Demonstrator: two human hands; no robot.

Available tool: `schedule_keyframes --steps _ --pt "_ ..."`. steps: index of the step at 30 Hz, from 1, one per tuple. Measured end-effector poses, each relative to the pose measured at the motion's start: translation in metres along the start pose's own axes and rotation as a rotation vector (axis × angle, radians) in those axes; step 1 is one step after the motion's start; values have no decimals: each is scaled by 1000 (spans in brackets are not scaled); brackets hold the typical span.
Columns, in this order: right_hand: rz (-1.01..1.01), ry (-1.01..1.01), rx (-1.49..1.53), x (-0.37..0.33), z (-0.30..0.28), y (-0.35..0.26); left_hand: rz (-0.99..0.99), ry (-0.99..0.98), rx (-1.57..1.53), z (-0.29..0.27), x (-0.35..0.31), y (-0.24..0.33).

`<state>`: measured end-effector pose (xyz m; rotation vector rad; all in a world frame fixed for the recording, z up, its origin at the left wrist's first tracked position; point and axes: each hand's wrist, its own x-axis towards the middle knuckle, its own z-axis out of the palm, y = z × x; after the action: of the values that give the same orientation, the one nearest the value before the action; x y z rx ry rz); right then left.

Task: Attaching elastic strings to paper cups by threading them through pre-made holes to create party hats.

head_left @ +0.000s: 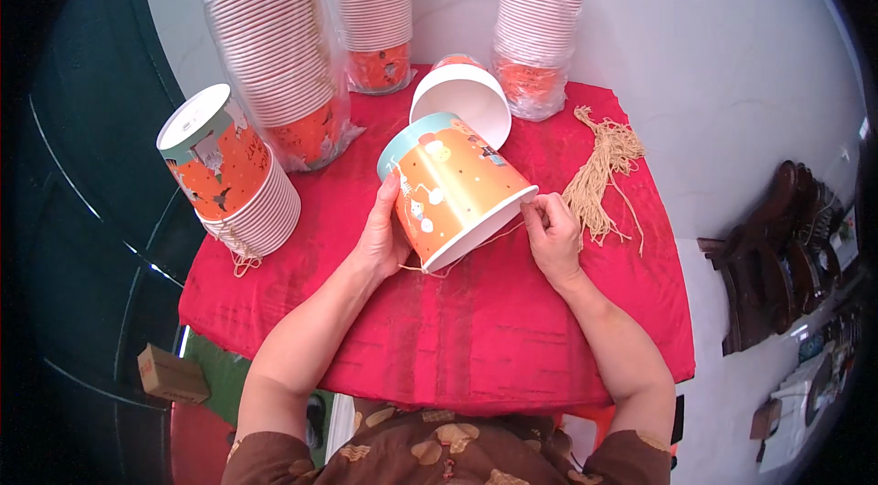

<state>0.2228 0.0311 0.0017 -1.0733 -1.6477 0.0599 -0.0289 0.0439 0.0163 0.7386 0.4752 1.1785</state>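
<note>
An orange paper bucket (450, 190) with a teal band, a white rim and printed figures is tilted over the middle of the red-covered table. My left hand (382, 233) grips its side, thumb along the wall and fingers behind it. At the right end of the rim, my right hand (552, 231) is closed in a pinch on a thin tan string (494, 236), which runs below the rim toward the left. What the fingertips do at the rim is partly hidden. Just behind lies another paper bucket (457, 105) on its side, its white inside showing.
A bundle of tan strings (604, 174) lies to the right on the red cloth (512, 339). At the left stands a stack of upturned buckets (229, 169) with string at its rims. Tall plastic-wrapped bucket stacks (265, 37) rise at the back, near the pale wall (695, 37).
</note>
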Motion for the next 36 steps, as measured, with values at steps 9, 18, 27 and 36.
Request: schedule_keyframes --steps 9,18,27,36 --pt "-107 20 26 2 0 3 -50 7 3 -4 1 2" --pt "-123 -20 98 3 -5 0 -93 -7 -66 2 1 8" --pt "-16 -59 156 -6 -2 -26 192 72 126 11 -4 3" --pt "-82 -350 386 -31 13 -76 357 146 88 5 -4 -14"
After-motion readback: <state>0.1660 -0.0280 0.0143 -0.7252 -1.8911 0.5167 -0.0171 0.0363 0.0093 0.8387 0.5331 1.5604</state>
